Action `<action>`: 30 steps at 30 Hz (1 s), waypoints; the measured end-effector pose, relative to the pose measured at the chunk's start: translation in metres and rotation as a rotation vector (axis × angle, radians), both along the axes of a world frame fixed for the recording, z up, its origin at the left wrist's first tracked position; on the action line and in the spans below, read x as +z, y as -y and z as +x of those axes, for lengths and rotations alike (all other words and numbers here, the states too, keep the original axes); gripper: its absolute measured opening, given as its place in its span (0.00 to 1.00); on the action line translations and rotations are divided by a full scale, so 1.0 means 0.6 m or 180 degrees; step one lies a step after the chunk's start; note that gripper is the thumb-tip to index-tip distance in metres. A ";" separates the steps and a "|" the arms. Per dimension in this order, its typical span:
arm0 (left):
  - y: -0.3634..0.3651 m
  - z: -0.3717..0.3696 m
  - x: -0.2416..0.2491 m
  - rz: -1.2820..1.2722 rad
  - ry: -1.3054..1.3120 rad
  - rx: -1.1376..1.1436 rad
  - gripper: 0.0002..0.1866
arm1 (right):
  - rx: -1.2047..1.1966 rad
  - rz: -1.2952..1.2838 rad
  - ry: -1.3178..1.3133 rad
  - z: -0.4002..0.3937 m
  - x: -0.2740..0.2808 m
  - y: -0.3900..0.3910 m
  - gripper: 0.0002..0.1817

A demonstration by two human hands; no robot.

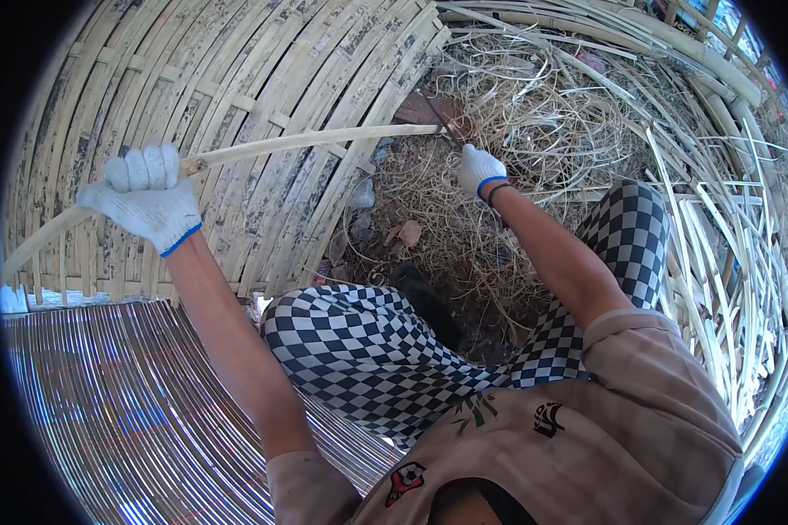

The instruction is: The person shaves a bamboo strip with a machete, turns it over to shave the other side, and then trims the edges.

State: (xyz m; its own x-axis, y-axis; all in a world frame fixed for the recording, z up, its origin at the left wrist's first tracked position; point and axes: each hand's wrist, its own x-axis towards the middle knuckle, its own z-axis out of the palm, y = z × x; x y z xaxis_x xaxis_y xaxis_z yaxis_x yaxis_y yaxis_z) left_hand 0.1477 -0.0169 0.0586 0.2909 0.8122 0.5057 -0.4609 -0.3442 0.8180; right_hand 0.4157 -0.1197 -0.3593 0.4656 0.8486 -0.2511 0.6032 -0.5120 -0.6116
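My left hand [153, 194], in a white knit glove with a blue cuff, is wrapped round a long pale bamboo strip [315, 138]. The strip bows from the far left edge across to the middle of the view. Its other end lies at the dark, narrow blade of a knife [439, 115], which my gloved right hand [481, 170] grips. The handle is hidden inside that fist. Beneath the blade, a reddish-brown block [416, 108] sits on the ground, partly covered by shavings.
Thin bamboo shavings [543, 114] are heaped beyond my right hand. A woven bamboo panel [236, 79] spreads across the upper left, with a slatted mat [123, 385] below it. Split bamboo strips [709, 289] lie along the right, near my checkered trouser leg [626, 232].
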 end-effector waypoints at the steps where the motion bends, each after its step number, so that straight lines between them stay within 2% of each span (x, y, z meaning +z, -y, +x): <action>1: -0.002 0.000 0.002 0.0033 0.0033 -0.0103 0.40 | 0.0024 0.0087 0.0033 0.003 0.004 -0.005 0.18; 3: -0.001 -0.002 -0.002 0.0042 0.0098 -0.0285 0.40 | 0.0097 0.0202 0.0098 -0.009 0.017 -0.007 0.18; 7: 0.013 0.015 0.002 -0.0025 0.0077 0.0349 0.40 | 0.0141 0.0820 0.0250 -0.045 0.034 0.010 0.16; 9: 0.020 0.024 0.003 -0.0035 0.0100 0.0532 0.40 | -0.0093 0.0435 0.0277 -0.048 0.008 0.025 0.15; 12: 0.030 0.034 0.000 0.0057 0.0080 0.0587 0.40 | -0.0284 -0.0229 0.0043 -0.007 -0.081 0.050 0.15; 15: 0.046 0.048 0.000 0.0017 0.0211 0.0574 0.40 | -0.0218 -0.0302 -0.0048 0.001 -0.081 0.048 0.17; 17: 0.032 0.034 -0.004 0.0157 0.0085 0.0291 0.40 | -0.0240 -0.0386 -0.0230 -0.003 -0.071 0.038 0.18; 19: 0.029 0.036 -0.010 0.0372 0.0204 0.0038 0.39 | -0.0148 -0.0333 -0.0302 0.000 -0.054 0.027 0.18; 22: 0.036 0.036 -0.007 0.0022 0.0610 -0.0002 0.41 | -0.0104 -0.0115 -0.0309 -0.004 -0.003 0.031 0.17; 23: 0.017 0.018 -0.011 -0.0039 0.0731 -0.0217 0.43 | -0.0071 0.0008 -0.0281 -0.009 0.016 0.031 0.17; 26: 0.028 0.021 -0.012 0.0132 0.0673 0.0432 0.43 | 0.0078 0.0443 -0.0167 -0.021 0.068 0.026 0.17; 27: 0.036 0.034 -0.010 0.0058 0.0811 0.0604 0.43 | 0.0123 0.0584 -0.0139 -0.022 0.101 0.031 0.17; 30: 0.020 0.025 -0.012 0.0129 0.0912 0.0291 0.44 | 0.0252 0.0992 -0.0007 -0.039 0.232 0.054 0.17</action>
State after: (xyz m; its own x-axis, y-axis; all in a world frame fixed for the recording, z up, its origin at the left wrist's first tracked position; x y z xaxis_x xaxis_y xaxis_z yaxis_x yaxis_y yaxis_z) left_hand 0.1629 -0.0288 0.0517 0.0583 0.8059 0.5892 -0.6364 -0.4247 0.6438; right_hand 0.3923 -0.1520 -0.2202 0.3949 0.9184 0.0256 0.6321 -0.2514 -0.7329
